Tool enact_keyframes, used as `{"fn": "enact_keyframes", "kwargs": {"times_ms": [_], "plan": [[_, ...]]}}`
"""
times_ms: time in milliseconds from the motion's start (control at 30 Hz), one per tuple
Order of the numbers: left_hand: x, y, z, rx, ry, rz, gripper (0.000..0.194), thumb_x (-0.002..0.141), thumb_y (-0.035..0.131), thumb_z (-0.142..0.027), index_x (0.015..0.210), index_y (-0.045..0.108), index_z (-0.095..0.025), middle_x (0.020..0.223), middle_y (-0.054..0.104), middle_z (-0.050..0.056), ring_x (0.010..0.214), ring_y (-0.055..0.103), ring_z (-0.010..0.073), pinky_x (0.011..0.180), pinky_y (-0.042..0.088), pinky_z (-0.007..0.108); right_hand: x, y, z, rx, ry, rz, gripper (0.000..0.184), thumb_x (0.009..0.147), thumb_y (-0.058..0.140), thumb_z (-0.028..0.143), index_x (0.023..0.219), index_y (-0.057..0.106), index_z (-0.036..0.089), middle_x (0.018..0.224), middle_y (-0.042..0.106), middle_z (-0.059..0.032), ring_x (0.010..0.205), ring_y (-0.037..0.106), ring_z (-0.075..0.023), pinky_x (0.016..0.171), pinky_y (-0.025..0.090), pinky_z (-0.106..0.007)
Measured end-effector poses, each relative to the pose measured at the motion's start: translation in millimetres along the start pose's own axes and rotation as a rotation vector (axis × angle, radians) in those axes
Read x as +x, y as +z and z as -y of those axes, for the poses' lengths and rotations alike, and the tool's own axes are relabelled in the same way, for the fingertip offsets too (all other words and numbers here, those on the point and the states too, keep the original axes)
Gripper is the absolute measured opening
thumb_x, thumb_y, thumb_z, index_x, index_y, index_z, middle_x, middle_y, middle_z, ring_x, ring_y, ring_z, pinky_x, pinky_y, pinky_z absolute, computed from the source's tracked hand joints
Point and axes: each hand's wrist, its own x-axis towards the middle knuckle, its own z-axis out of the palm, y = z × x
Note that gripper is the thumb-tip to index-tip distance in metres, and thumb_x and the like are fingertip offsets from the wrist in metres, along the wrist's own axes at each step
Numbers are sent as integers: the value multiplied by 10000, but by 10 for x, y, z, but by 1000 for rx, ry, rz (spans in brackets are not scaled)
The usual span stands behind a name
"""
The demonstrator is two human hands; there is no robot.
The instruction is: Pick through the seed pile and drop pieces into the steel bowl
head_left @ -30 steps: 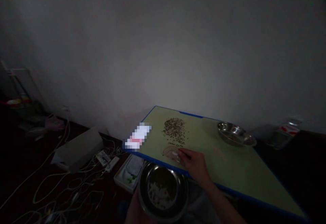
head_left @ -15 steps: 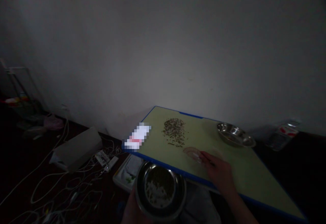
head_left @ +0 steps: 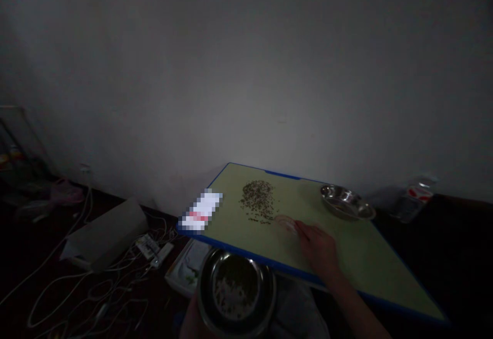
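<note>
My right hand (head_left: pixel 319 251) is closed on a clear, half-round plastic piece (head_left: pixel 285 223) that resembles a protractor. Its curved edge is low over the pale green tabletop (head_left: pixel 300 200), beside the near end of a patch of small dark grains or beans (head_left: pixel 257 198). Below the table's near edge, my left hand (head_left: pixel 189 321) supports a steel bowl (head_left: pixel 269 298) from its left side; most of its fingers are hidden under the bowl. Small greenish grains (head_left: pixel 241 275) cover part of the bowl's bottom.
A second steel bowl (head_left: pixel 346 203) stands at the table's right edge. A bright, pixelated rectangle (head_left: pixel 202 210) lies at the left corner. Beneath the table is a white tray (head_left: pixel 185 272). Cables (head_left: pixel 111 287), a power strip (head_left: pixel 148 246) and a box (head_left: pixel 106 233) occupy the floor at left.
The whole view has shifted, so the table and both hands appear slightly farther left. My right hand has brought the plastic piece a little nearer the grains. Both grips are unchanged.
</note>
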Motion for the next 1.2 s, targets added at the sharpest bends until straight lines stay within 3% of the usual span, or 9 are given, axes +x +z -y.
{"fn": "enact_keyframes", "kwargs": {"times_ms": [200,433,633,800,900,1200], "plan": [[104,-4,25,-108,-122,-22,712,578,678,-611,1176,593,-233,1026,753,86,1374,302,302,1152,218,461,19,-8,34,48,-25,-12,326,886,416,196,931,738,171,810,741,-88,653,668,-172,633,504,-266],[257,-39,91,-209,-208,-1,772,534,625,-687,1157,588,-232,1064,739,104,1364,323,324,1117,278,500,-3,-61,68,69,-20,-15,343,898,403,231,917,742,184,777,740,-82,639,669,-174,614,510,-266],[204,-51,80,-217,-166,14,463,573,669,-602,888,673,-263,1008,755,88,1365,328,315,1139,230,481,-27,-80,88,90,-4,-3,363,911,390,255,924,743,172,786,740,-92,635,667,-170,614,505,-261],[235,-75,72,-97,-208,53,656,414,702,-685,920,675,-269,1053,735,117,1375,291,360,1120,249,517,-23,-75,108,98,2,1,365,915,392,276,923,744,178,789,739,-92,648,675,-177,624,516,-272],[247,-80,81,-98,-202,88,615,462,679,-688,909,672,-265,1038,738,118,1374,297,347,1126,231,513,-26,-82,125,125,-10,-9,358,914,400,276,924,744,176,816,740,-97,660,679,-179,640,523,-276],[224,-13,88,-191,-212,-17,637,534,633,-679,985,659,-230,1014,749,123,1366,314,342,1121,254,521,-48,-109,168,84,-38,-12,383,932,380,270,912,745,158,795,739,-105,604,662,-178,594,508,-280]]}}
